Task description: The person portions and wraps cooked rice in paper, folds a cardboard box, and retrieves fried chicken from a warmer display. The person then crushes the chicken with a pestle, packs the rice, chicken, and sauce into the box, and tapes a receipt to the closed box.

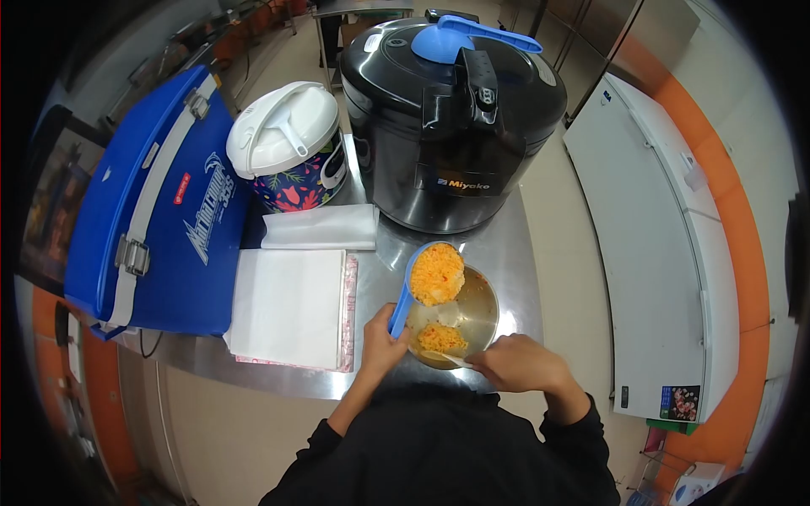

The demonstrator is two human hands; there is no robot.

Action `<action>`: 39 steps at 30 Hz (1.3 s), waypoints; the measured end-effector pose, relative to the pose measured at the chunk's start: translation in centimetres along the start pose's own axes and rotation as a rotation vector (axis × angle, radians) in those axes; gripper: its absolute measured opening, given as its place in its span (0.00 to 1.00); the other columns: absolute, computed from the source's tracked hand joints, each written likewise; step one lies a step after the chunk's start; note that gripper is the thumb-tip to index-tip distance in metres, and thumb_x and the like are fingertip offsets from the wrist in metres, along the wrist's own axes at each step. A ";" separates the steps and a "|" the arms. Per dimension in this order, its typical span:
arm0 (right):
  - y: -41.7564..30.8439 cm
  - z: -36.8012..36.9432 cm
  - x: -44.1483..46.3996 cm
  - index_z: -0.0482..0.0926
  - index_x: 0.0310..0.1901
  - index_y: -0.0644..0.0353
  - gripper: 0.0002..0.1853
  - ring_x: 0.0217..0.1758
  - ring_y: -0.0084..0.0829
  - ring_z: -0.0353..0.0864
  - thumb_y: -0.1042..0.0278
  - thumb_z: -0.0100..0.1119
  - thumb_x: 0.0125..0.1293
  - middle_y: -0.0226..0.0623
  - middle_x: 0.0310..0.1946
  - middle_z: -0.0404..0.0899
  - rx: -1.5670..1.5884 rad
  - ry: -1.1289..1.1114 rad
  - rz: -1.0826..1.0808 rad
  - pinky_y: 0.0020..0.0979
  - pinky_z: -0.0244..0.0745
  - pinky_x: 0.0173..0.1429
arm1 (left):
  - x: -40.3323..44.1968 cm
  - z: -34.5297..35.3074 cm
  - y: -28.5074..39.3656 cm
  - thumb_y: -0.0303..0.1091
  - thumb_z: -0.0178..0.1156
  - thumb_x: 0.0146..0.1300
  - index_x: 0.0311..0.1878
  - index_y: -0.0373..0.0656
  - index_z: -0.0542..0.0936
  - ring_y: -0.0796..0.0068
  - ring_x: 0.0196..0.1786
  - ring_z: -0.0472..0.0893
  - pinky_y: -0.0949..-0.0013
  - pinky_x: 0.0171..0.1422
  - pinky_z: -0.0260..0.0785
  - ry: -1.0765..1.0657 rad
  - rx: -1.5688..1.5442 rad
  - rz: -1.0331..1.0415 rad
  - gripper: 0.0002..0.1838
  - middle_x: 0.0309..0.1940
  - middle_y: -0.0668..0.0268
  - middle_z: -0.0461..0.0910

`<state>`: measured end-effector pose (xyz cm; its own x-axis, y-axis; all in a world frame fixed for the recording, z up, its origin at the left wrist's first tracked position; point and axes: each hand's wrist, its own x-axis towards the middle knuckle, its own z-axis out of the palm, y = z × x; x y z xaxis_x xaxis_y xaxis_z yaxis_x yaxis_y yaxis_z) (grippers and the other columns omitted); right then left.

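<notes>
My left hand (pixel 385 339) is closed round the handle of a blue scoop (pixel 401 314). Orange-coloured rice (pixel 437 271) fills the scoop, which is over the far side of a round metal bowl (pixel 483 308). A smaller heap of the same rice (pixel 443 338) lies in the near part of the bowl. My right hand (pixel 519 363) grips a white utensil (pixel 458 361), its tip by that heap; the fingers cover its handle, and I cannot tell if it is a spoon or a rice paddle.
Behind the bowl stands a large black rice cooker (pixel 456 126), a second blue scoop (pixel 439 42) on its lid. Left are a small floral rice cooker (pixel 291 152), stacked white paper sheets (pixel 287 304), a folded sheet (pixel 321 228) and a blue cooler box (pixel 160 211). A white chest freezer (pixel 654 253) stands right.
</notes>
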<state>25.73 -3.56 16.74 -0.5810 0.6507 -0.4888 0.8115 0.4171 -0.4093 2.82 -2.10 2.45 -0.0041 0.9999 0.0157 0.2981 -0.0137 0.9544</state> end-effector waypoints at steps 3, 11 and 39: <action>1.6 2.2 1.3 0.82 0.41 0.56 0.10 0.32 0.49 0.83 0.63 0.53 0.69 0.45 0.26 0.83 -0.023 0.087 0.026 0.47 0.77 0.37 | 0.0 -0.1 0.1 0.23 0.58 0.52 0.44 0.36 0.78 0.68 0.28 0.79 0.67 0.36 0.71 -0.007 0.000 0.009 0.14 0.28 0.59 0.80; 5.6 0.0 0.9 0.85 0.35 0.55 0.07 0.34 0.45 0.84 0.67 0.57 0.64 0.42 0.26 0.83 -0.245 0.253 0.363 0.44 0.78 0.38 | 0.2 -0.2 0.9 0.24 0.59 0.52 0.42 0.36 0.78 0.69 0.26 0.78 0.68 0.33 0.70 -0.060 0.016 0.045 0.13 0.28 0.58 0.80; 10.7 12.9 4.3 0.86 0.43 0.61 0.14 0.41 0.35 0.81 0.59 0.65 0.66 0.40 0.34 0.84 0.796 0.803 0.233 0.34 0.75 0.47 | -0.3 1.4 4.5 0.23 0.57 0.54 0.44 0.36 0.77 0.63 0.24 0.79 0.65 0.32 0.71 -0.183 0.011 0.009 0.13 0.28 0.55 0.78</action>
<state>31.11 -4.49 0.30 0.0169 0.9946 -0.1026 0.4591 -0.0988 -0.8829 5.49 -2.45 6.31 0.1722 0.9846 -0.0308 0.3081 -0.0241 0.9510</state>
